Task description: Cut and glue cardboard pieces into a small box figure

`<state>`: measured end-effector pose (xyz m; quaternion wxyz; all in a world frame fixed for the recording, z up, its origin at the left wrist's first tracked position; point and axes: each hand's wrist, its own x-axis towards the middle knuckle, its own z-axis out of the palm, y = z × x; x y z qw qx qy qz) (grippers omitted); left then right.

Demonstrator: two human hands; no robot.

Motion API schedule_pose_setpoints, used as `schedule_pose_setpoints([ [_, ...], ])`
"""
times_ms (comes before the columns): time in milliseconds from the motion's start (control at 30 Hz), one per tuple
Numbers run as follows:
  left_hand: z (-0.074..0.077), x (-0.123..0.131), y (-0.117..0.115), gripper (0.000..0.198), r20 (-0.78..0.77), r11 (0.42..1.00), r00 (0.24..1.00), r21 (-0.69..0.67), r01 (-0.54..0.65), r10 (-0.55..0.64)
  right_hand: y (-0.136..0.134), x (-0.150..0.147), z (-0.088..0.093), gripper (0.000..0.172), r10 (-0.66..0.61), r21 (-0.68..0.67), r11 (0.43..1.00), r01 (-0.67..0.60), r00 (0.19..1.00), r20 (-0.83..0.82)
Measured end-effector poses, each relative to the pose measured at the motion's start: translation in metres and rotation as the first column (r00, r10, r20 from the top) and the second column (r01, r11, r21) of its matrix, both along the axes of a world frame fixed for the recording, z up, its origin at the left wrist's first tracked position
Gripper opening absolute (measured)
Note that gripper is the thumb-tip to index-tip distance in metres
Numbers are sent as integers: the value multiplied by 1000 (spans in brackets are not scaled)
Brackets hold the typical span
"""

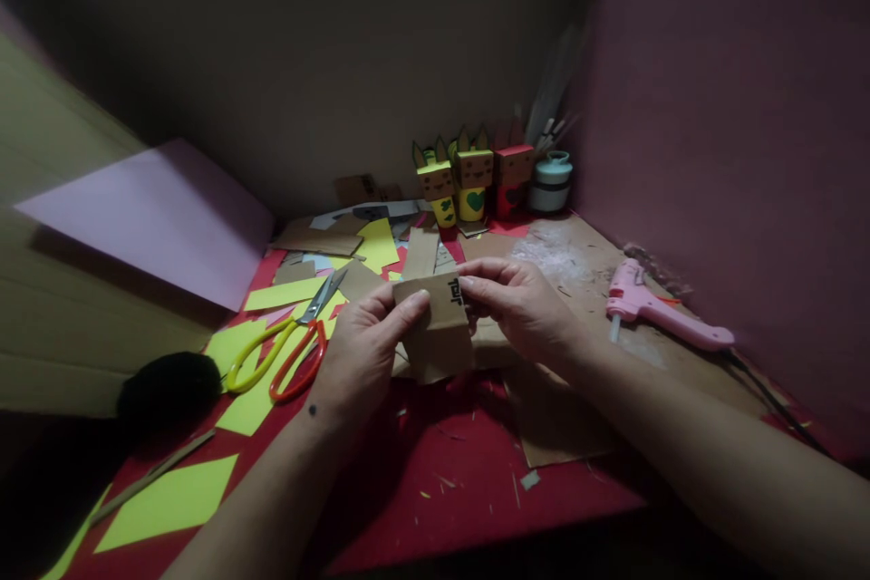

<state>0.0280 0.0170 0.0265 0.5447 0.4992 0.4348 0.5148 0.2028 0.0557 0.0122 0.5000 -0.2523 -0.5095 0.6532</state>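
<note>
Currently, the left hand (371,335) and right hand (520,308) hold a printed cardboard piece (441,340) over the red surface (449,462), fingers clamped on it near ten and one o'clock. From it, the scissors (313,310) lie at nine o'clock, the pink glue gun (639,304) at three, box-headed figures (474,167) at twelve.
</note>
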Motion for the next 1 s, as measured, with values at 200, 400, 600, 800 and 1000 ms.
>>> schedule_pose_setpoints([
  [200,-2,3,0,29,41,1000,999,-18,-23,23,-5,-2,4,21,42,-125,991,-39,999,24],
  [400,-3,5,3,31,116,996,990,0,-85,85,-10,-5,6,37,7,-159,987,9,995,101],
  [600,-2,7,4,43,108,981,977,44,-190,184,-10,-5,1,59,65,-120,991,-59,997,47],
  [800,0,4,9,40,165,978,970,-138,-155,177,-12,-9,-3,59,17,112,993,-26,997,81],
  [1000,1,-1,12,36,169,963,984,-271,-17,65,-15,-8,-5,42,-121,195,977,82,973,197],
])
